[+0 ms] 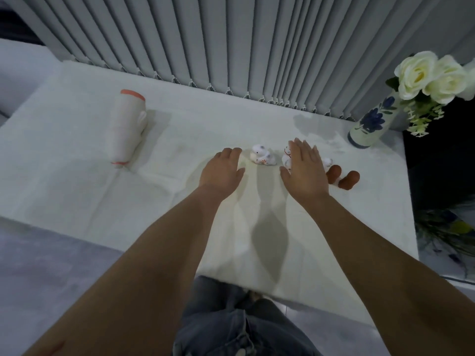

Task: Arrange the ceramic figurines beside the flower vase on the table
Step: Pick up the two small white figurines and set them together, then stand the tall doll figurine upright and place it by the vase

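A white vase with blue flowers painted on it (370, 123) stands at the table's back right, holding white roses (431, 75). A small white figurine (262, 155) lies mid-table between my hands. A second white figurine (286, 158) is partly hidden behind my right hand (304, 168), which hovers flat and open over it. A third white one (327, 163) peeks out on that hand's right, next to two brown figurines (343, 177). My left hand (222, 170) is open, palm down, just left of the first figurine, holding nothing.
A tall white bottle with an orange cap (127, 127) stands at the left on the white cloth-covered table (77, 191). Grey vertical blinds (231, 47) run along the back edge. Dark furniture and a floral object (447, 227) sit past the right edge.
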The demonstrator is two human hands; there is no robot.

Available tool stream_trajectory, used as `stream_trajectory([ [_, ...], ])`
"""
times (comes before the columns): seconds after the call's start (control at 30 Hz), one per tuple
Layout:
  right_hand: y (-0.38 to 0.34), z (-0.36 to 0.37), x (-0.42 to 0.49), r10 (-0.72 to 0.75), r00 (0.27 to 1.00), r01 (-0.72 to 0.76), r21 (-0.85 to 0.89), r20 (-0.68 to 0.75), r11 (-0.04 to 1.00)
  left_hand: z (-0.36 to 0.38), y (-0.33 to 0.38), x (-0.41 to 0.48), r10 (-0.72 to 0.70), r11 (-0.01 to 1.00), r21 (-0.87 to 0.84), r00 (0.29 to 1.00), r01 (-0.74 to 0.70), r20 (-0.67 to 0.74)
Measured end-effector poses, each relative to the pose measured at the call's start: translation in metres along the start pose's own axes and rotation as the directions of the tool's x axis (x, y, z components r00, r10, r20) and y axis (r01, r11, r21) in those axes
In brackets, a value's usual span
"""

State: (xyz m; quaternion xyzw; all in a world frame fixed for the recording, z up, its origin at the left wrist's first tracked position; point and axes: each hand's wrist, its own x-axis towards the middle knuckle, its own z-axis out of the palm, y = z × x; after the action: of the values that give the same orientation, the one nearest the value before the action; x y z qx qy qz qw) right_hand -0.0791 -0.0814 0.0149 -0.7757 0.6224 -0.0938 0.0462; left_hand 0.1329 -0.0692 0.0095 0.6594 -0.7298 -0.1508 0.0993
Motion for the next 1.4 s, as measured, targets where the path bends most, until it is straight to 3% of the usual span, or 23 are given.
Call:
stream_trajectory([
  [0.23,-0.062,0.009,0.009,-0.099,0.991,0.094,-0.05,-0.093,0.994,-0.023,-0.057,-0.022,-0.056,0.998,-0.022,0.996,0.055,-0.072],
  [0.4,-0.122,0.026,0.034,-0.087,0.996,0.085,-0.065,-0.029,0.994,-0.05,-0.115,-0.024,-0.032,0.999,-0.01,0.996,0.031,-0.085],
  [0.67,-0.262,0.069,0.07,-0.15,0.984,0.143,0.082,0.092,0.986,-0.099,-0.247,-0.012,0.105,0.977,0.201,0.975,-0.065,-0.195],
  [0.83,-0.32,0.086,0.082,-0.074,0.985,0.047,0.164,0.157,0.985,-0.115,-0.301,-0.004,0.193,0.951,0.29,0.942,-0.111,-0.273],
  [1.07,-0.366,0.101,0.103,0.045,0.986,-0.067,0.134,0.162,0.989,-0.123,-0.347,0.013,0.161,0.924,0.355,0.987,-0.141,-0.026],
  [1.4,-0.385,0.109,0.12,0.171,0.955,-0.205,0.121,0.243,0.971,-0.115,-0.349,0.042,0.189,0.893,0.4,0.979,-0.205,0.079],
])
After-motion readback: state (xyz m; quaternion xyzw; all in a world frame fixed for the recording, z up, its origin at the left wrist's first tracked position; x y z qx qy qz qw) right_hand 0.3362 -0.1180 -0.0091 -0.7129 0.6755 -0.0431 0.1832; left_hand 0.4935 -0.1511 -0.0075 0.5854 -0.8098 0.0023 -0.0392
